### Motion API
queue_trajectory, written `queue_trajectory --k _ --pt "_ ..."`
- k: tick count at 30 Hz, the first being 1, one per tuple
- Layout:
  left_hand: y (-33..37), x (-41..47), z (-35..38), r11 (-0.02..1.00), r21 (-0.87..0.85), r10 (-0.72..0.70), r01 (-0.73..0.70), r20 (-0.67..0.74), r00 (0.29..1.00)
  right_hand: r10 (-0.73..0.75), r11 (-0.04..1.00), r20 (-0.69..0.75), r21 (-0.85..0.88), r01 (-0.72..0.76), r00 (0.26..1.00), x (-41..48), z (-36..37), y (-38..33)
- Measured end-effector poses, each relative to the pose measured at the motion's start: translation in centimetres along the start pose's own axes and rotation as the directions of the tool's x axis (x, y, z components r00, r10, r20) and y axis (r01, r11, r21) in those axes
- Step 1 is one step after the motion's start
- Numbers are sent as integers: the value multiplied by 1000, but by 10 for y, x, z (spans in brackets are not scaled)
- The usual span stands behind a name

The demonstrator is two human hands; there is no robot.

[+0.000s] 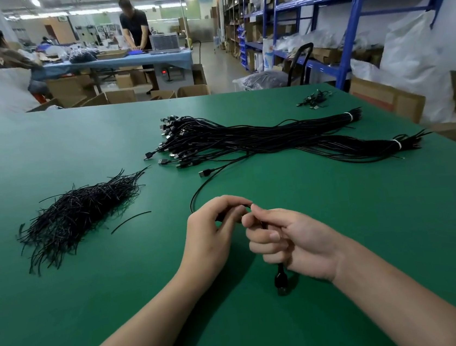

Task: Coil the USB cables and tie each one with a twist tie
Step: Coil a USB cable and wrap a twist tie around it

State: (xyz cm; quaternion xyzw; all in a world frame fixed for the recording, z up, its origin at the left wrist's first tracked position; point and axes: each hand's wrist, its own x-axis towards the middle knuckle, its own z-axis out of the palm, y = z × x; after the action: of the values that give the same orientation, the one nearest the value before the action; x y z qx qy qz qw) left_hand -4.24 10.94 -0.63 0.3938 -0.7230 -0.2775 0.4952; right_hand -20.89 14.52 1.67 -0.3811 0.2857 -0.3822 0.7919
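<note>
One black USB cable (195, 195) is held in both hands over the green table (65, 305). My left hand (213, 231) pinches the cable between curled fingers and thumb. My right hand (291, 239) grips it just beside, and the cable's plug end (280, 282) hangs below that fist. The cable's free length arcs away toward the big bundle of black USB cables (259, 138) lying at the table's middle back. A heap of black twist ties (80, 212) lies to the left, with one loose tie (130, 221) near it.
A small cluster of black cable pieces (315, 99) sits at the far right corner of the table. Blue shelving (347, 31) and cardboard boxes stand to the right. Two people work at a blue-covered table (123, 61) in the back.
</note>
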Motion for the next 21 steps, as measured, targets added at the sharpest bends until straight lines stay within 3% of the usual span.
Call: queue_trajectory --k 7,11,17,21 --pt "-4 1 3 1000 28 -15 13 61 998 -218 974 -119 30 223 969 -2 9 -15" --pt "4 -6 10 983 112 128 -147 162 978 -392 909 -235 49 414 889 -1 20 -38" --pt "20 -4 7 971 122 193 -207 112 975 -645 763 -248 -155 628 723 -6 45 -83" --pt "34 -3 -1 952 168 249 -257 63 966 -776 584 -148 -536 610 613 -11 48 -111"
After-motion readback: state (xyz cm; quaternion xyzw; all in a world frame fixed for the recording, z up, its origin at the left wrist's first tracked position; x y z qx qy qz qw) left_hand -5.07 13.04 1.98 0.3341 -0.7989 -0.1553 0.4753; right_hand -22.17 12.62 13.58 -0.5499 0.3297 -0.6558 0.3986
